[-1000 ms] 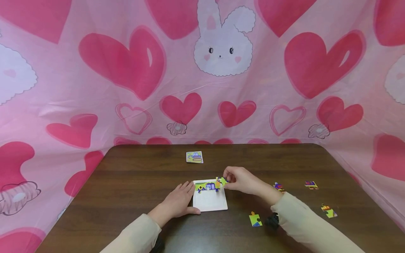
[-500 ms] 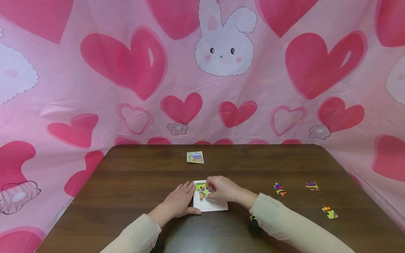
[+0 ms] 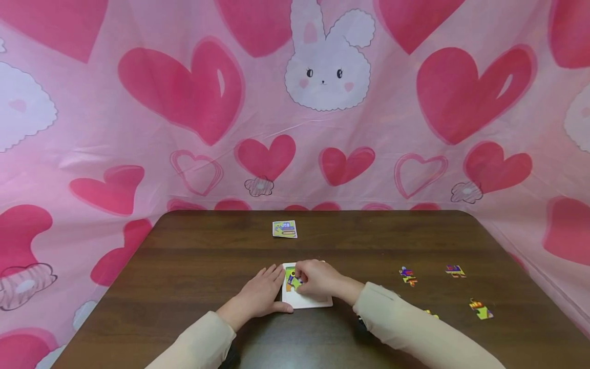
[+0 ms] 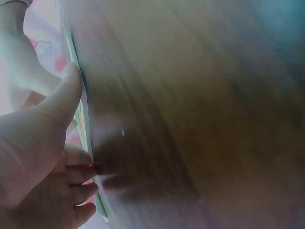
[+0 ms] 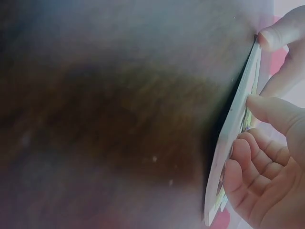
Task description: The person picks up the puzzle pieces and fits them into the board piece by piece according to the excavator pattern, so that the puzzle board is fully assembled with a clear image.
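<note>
A white puzzle tray (image 3: pixel 297 301) lies on the table, with assembled picture pieces along its far part. My left hand (image 3: pixel 258 294) rests at the tray's left edge, fingers extended and thumb (image 4: pixel 71 81) at the near corner. Above the tray's left part, my right hand (image 3: pixel 320 279) pinches a green jigsaw piece (image 3: pixel 296 283) between thumb and curled fingers. That hand covers most of the assembled pieces. From the right wrist view, the tray's side (image 5: pixel 224 143) shows, with the right fingertips right at its surface.
Several loose jigsaw pieces lie to the right, among them a purple one (image 3: pixel 455 271), a red and purple one (image 3: pixel 407 276) and a green and orange one (image 3: pixel 481 309). A small picture card (image 3: pixel 285 229) lies behind the tray. A pink heart-print cloth (image 3: pixel 258 102) hangs beyond the table.
My right hand has moved left with the jigsaw piece, from the tray's right far corner to its left part. The left hand stays put.
</note>
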Motion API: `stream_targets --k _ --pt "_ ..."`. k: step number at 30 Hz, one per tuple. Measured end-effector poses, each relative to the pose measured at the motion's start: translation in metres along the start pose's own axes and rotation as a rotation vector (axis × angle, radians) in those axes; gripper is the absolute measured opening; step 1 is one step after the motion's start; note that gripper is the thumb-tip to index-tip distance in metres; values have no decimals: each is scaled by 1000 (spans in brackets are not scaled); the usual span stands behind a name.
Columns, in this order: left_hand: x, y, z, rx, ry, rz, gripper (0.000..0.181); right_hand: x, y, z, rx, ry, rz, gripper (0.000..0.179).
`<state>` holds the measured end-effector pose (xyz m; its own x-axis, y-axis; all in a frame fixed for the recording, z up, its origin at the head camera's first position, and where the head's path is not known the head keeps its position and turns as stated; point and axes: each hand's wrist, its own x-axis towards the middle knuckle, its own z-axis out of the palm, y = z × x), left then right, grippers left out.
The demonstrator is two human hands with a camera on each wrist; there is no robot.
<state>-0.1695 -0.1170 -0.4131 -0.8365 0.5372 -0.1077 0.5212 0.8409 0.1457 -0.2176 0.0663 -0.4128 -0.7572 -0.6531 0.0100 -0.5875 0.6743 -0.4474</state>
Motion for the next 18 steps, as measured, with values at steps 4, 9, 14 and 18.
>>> stream_targets --k 4,9,14,18 --pt "0 0 0 -1 -2 6 89 0 1 0 18 -13 -1 22" --pt "2 0 2 10 -1 1 89 0 2 -1 34 -27 -39 15" --pt "3 -1 5 29 7 -3 90 0 3 -1 27 -34 -74 14" --pt "2 0 5 27 5 -6 90 0 4 0 25 -36 -84 14"
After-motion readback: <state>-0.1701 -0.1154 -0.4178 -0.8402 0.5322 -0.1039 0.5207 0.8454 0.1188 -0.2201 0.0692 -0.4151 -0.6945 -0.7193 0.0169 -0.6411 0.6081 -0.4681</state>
